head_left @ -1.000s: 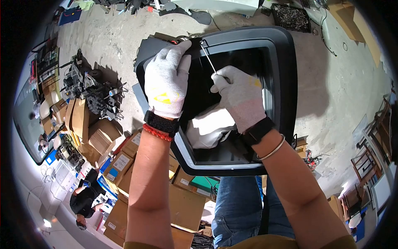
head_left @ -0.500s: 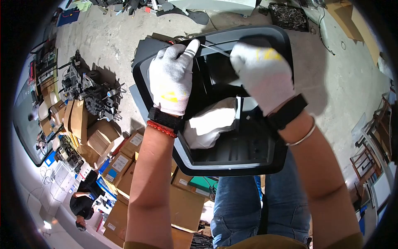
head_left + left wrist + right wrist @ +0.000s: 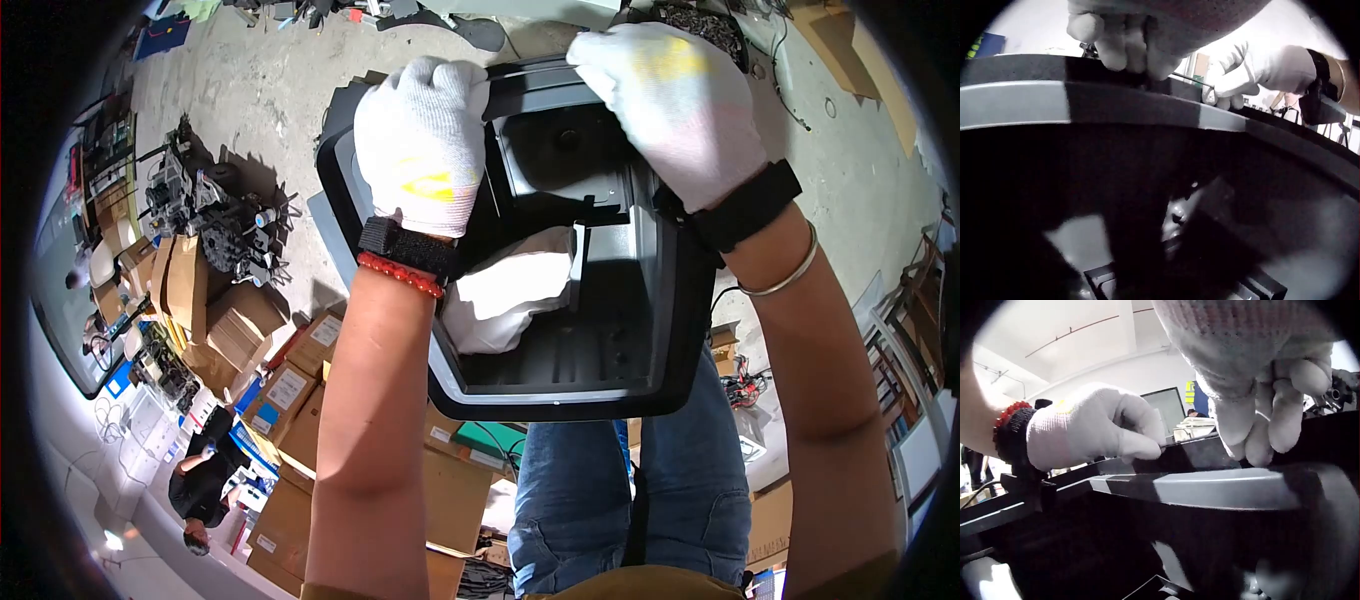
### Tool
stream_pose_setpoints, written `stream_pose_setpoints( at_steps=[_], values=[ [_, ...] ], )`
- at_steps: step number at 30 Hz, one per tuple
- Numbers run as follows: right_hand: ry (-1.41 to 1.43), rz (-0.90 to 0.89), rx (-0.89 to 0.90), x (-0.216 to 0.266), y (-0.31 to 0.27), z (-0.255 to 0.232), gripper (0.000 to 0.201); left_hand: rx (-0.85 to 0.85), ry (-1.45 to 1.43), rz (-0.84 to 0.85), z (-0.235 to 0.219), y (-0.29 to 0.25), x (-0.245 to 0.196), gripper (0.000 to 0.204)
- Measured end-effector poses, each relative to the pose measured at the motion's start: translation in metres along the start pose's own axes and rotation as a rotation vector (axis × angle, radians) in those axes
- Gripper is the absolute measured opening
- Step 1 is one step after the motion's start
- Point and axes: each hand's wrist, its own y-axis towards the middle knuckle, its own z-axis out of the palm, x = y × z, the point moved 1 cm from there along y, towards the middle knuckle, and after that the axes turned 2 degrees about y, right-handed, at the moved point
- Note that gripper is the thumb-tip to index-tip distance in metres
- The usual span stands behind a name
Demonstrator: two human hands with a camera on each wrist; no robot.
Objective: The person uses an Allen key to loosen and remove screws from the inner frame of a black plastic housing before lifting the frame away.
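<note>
Your 2 hands, left hand (image 3: 420,140) and right hand (image 3: 670,105), curl tight on the big black frame's (image 3: 560,405) stiff, light top rim; hold there.

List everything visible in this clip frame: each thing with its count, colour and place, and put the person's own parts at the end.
Plastic housing: one, black with a grey inner band, held up over the lap.
White bag: one, inside the housing, lower left.
Thin metal rod: one, silver, along the housing's top rim between the hands.
Cardboard boxes: many, brown, on the floor at left.
Machine parts: a cluster, dark, on the concrete floor.
Left hand: white glove, gripping the top rim; black strap and red beads at the wrist.
Right hand: white glove, gripping the top rim; black strap, metal bangle.
</note>
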Motion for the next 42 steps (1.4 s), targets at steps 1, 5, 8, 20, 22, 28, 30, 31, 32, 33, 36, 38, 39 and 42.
stream_pose_setpoints(
  at_steps=[1,5,8,20,22,28,30,31,32,33,36,38,39,42],
  values=[
    [0.076,0.035,-0.059,-0.002,-0.004,0.001,0.017,0.0,0.0,-0.003,-0.003,0.003,-0.001,0.01],
    [0.278,0.181,0.115,-0.002,-0.022,-0.003,0.02,-0.093,-0.048,0.179,-0.019,0.003,0.006,0.012],
    [0.451,0.123,0.104,0.031,-0.058,0.01,0.021,-0.055,-0.036,0.304,-0.026,-0.005,0.021,0.018],
    [0.95,1.0,0.314,0.114,-0.044,0.055,0.021,0.352,-0.766,-0.485,-0.026,-0.052,0.003,0.019],
    [0.92,0.918,0.315,0.106,-0.045,0.059,0.02,0.401,-0.861,-0.585,-0.022,-0.047,0.005,0.018],
    [0.715,0.656,0.141,0.072,-0.04,0.025,0.019,0.561,-0.989,-0.793,-0.013,-0.04,0.022,0.019],
    [0.735,0.616,-0.022,0.062,-0.042,0.032,0.019,0.608,-1.09,-0.822,-0.012,-0.04,0.024,0.02],
    [0.686,0.602,0.033,0.057,-0.041,0.026,0.02,0.607,-1.092,-0.822,-0.01,-0.04,0.025,0.02],
    [0.685,0.602,0.033,0.054,-0.041,0.027,0.02,0.601,-1.115,-0.848,-0.009,-0.041,0.025,0.019],
    [0.538,0.48,0.055,0.049,-0.038,0.03,0.024,0.596,-1.137,-0.873,-0.007,-0.042,0.026,0.019],
    [0.348,0.28,0.054,0.038,-0.036,0.043,0.035,0.587,-1.138,-0.917,-0.006,-0.042,0.029,0.018],
    [0.3,0.202,0.031,0.035,-0.037,0.049,0.037,0.593,-1.13,-0.907,-0.005,-0.041,0.031,0.018],
    [0.244,0.145,0.017,0.035,-0.036,0.049,0.025,0.598,-1.124,-0.896,-0.004,-0.041,0.031,0.018],
    [0.133,0.018,0.004,0.035,-0.035,0.049,0.016,0.578,-1.187,-0.894,-0.004,-0.044,0.03,0.017]
  ],
)
